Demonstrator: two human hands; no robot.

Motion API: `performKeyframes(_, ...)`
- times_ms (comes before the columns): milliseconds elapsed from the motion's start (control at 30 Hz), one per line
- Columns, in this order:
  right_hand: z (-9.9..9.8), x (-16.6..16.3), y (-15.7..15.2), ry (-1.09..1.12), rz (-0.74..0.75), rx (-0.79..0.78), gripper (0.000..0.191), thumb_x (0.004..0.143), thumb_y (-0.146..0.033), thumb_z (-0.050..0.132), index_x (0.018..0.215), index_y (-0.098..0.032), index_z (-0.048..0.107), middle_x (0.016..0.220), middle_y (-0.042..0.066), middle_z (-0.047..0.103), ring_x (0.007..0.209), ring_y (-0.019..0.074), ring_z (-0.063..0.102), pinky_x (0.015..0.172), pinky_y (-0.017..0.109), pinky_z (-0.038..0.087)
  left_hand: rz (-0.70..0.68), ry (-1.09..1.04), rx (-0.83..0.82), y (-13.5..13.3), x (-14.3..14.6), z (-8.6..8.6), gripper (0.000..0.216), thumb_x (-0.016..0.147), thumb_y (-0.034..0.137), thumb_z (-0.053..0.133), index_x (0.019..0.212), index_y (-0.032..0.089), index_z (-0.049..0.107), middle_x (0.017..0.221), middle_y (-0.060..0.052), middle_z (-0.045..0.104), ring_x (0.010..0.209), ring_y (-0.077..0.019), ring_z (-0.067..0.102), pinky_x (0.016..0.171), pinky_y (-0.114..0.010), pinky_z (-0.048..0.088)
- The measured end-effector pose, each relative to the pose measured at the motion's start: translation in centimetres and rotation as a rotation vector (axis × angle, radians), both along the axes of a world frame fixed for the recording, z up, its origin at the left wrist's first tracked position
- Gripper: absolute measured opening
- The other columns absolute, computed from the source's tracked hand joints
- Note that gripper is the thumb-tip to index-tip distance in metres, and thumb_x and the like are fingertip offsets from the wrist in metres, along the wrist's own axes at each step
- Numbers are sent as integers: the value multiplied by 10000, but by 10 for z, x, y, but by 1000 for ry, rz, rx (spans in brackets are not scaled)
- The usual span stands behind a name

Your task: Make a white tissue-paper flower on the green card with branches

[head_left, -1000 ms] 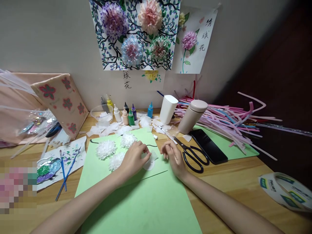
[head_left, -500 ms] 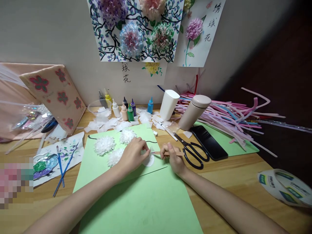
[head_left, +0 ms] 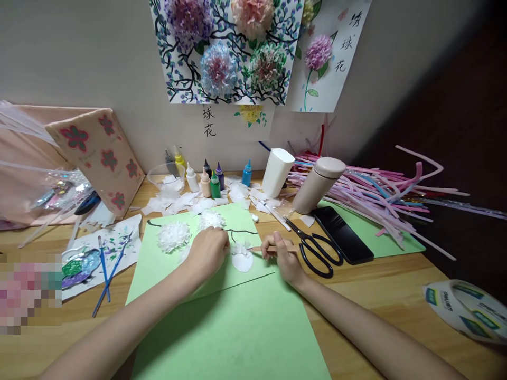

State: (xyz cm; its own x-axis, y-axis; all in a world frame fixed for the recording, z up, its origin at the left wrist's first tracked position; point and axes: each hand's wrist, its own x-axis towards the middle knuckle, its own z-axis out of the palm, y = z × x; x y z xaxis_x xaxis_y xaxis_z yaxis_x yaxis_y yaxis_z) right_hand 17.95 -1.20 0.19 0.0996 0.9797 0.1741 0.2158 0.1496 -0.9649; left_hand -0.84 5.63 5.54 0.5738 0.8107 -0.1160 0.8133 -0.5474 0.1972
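My right hand (head_left: pixel 284 256) is closed around a flat wooden craft stick (head_left: pixel 293 248). The stick's left end reaches the crumpled white paper on a white paper disc (head_left: pixel 242 262), which lies on green card (head_left: pixel 225 327). Just left of the disc is my left hand (head_left: pixel 209 249), its fingers curled together; whatever they may hold is hidden. White fluffy paper flowers (head_left: pixel 174 237) are on the card beside and behind that hand, one of them mostly covered by it. A dark curved line (head_left: pixel 241 231) runs across the card behind the disc.
Black-handled scissors (head_left: pixel 317 250) and a phone (head_left: pixel 344 235) lie to the right, near a tape roll (head_left: pixel 465 309). Paint bottles (head_left: pixel 215 186), paper scraps (head_left: pixel 178 201), a white container (head_left: pixel 278 173) and a beige flask (head_left: pixel 320 183) line the back. Paintbrushes (head_left: pixel 106 285) lie left.
My left hand has moved left and slightly back from the disc, uncovering more of it and its crumpled paper. My right hand keeps the stick almost in place. The view has shifted slightly.
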Motion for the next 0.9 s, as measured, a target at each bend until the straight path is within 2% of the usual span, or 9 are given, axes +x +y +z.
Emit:
performKeyframes(367, 5, -3, 1, 9, 12, -2, 654, 921, -572, 228, 488, -182, 525, 480, 1, 466, 489, 126, 460, 527, 249, 381, 4, -42, -17, 1, 1, -6, 182, 688, 73, 536, 729, 184, 675, 792, -75, 675, 775, -234, 593, 598, -282, 369)
performKeyframes(567, 6, -2, 0, 16, -55, 29, 678, 916, -590, 182, 472, -187, 498, 476, 4, 460, 487, 130, 448, 510, 254, 352, 12, -55, -33, 2, 0, -6, 179, 693, 85, 539, 734, 189, 679, 785, -69, 684, 755, -231, 602, 583, -281, 365)
performKeyframes(900, 3, -2, 2, -13, 6, -8, 646, 931, -557, 216, 520, -180, 541, 512, 7, 491, 516, 129, 473, 542, 249, 372, 10, -51, -43, 3, 0, -8, 158, 703, 92, 551, 732, 184, 676, 793, -70, 685, 746, -224, 607, 571, -276, 352)
